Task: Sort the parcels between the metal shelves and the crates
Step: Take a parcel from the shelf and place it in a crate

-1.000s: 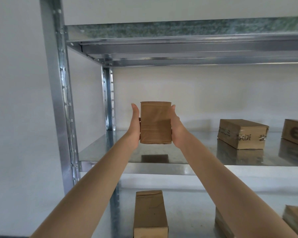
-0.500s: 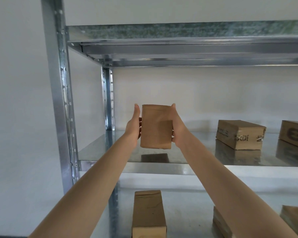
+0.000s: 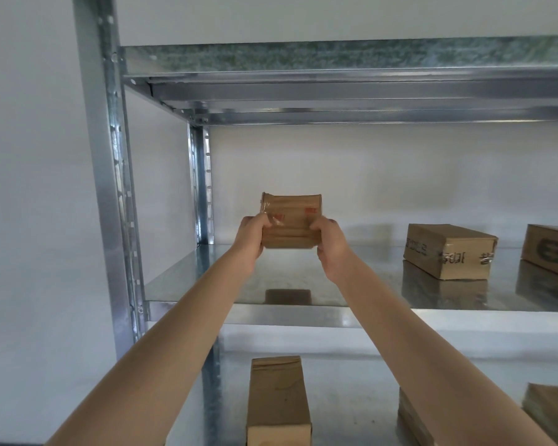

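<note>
A small brown cardboard parcel [image 3: 292,220] with clear tape and red marks is held in the air above the left part of the middle metal shelf [image 3: 226,284]. My left hand [image 3: 252,239] grips its lower left side and my right hand [image 3: 331,241] grips its lower right side. The parcel's top tilts away from me, and its dark reflection shows on the shelf below. Both forearms reach up from the bottom of the view.
Two more parcels [image 3: 448,251] [image 3: 550,249] lie on the same shelf to the right. The lower shelf holds a long parcel [image 3: 277,400] and two others [image 3: 413,416] [image 3: 551,410]. An upper shelf [image 3: 335,59] runs overhead; a steel upright [image 3: 110,175] stands left.
The parcel has been turned in my hands, so a taped face with red marks now faces me. My hands shifted from its sides to its lower corners.
</note>
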Tool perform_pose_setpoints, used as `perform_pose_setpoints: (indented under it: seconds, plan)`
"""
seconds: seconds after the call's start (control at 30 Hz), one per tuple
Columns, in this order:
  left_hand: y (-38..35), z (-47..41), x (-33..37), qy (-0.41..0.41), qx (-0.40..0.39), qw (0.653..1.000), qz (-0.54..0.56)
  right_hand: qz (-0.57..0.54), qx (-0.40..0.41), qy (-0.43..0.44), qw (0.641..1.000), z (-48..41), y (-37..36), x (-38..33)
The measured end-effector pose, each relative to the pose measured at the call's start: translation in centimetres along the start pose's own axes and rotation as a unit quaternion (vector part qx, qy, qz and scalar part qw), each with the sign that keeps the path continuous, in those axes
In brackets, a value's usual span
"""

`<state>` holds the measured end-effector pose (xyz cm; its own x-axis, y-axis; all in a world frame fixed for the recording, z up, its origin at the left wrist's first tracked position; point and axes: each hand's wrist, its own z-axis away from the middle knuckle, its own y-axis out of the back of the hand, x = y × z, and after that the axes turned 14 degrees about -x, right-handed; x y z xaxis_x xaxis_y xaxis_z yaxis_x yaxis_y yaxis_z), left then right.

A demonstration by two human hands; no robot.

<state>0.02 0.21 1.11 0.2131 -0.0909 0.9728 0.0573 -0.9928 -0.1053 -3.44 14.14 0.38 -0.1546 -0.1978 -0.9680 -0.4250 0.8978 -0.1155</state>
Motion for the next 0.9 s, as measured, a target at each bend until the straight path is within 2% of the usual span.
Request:
perform_pose_setpoints:
  seconds: [0.23,0.37,0.53,0.9]
  plan:
    - [-0.6,0.5,-0.7,-0.028,-0.027,0.999,-0.011,0.031,-0.035,0.040,0.998,0.3,0.1,0.2]
    - [-0.3,0.3,-0.5,-0.073,-0.055,0.996,0.004,0.041,-0.030,0.012,0.999,0.5,-0.2,-0.4]
    - [-0.5,1.1,0.2,-0.057,-0.065,0.996,0.011,0.002,-0.012,-0.015,1.000,-2.8,1.4,1.2]
    - [-0.8,1.3,0.2,-0.038,-0.065,0.997,-0.003,-0.019,0.014,-0.012,1.000,-0.2,0.4,-0.2]
